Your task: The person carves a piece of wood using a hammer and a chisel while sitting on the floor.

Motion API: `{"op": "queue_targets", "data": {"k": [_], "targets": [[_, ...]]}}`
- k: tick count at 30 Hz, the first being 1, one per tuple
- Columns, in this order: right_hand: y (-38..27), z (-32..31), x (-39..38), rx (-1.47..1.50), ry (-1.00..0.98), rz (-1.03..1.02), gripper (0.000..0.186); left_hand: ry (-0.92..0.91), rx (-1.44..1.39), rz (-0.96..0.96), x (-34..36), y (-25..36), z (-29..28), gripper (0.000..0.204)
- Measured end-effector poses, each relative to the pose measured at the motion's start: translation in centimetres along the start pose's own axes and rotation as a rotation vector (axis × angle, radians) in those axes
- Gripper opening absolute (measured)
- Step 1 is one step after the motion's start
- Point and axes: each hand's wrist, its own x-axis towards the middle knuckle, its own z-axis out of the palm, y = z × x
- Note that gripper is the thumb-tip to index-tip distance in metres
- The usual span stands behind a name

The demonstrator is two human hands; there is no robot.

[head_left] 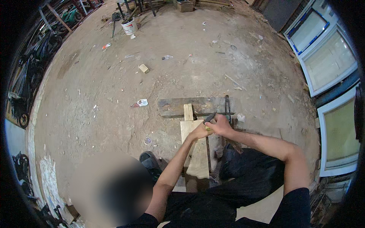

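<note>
Both of my hands meet over a pale wooden board (199, 156) that runs away from me between my legs. My right hand (221, 127) is closed on a dark, narrow tool (210, 117), slanting up to the right; its exact kind does not show. My left hand (200, 131) reaches in low over the board, its fingers mostly hidden by the right hand. A small yellowish thing (208, 128) shows between the hands, too little of it to name. Past them, two light wood strips (188, 111) stick out from the board's far end toward a grey plank (178, 105).
Long-handled pincers (227, 104) lie across the plank's right end. A small wood block (144, 68) and scraps litter the dirt floor. A white bucket (129, 27) stands far off, white-framed panels (340, 129) at the right. My dark shoe (150, 163) is left of the board.
</note>
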Motion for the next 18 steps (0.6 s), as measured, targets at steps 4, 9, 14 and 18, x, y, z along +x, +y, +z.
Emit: {"op": "queue_targets", "data": {"k": [4,9,14,18], "targets": [[-0.1,0.0,0.2,0.129,-0.022,-0.015,0.031,0.051,-0.07,0.015,0.5,-2.4,0.5,0.059],[-1.0,-1.3,-0.5,0.185,-0.091,0.086,0.031,0.051,-0.056,-0.012,0.0,0.4,0.7,0.052],[-2.2,-2.0,0.7,0.476,-0.199,0.236,0.036,-0.109,-0.136,-0.206,-0.1,1.2,-1.7,0.035],[-1.4,-1.8,0.6,0.496,-0.167,0.102,0.033,-0.032,-0.191,-0.045,0.4,1.8,-1.4,0.025]]}}
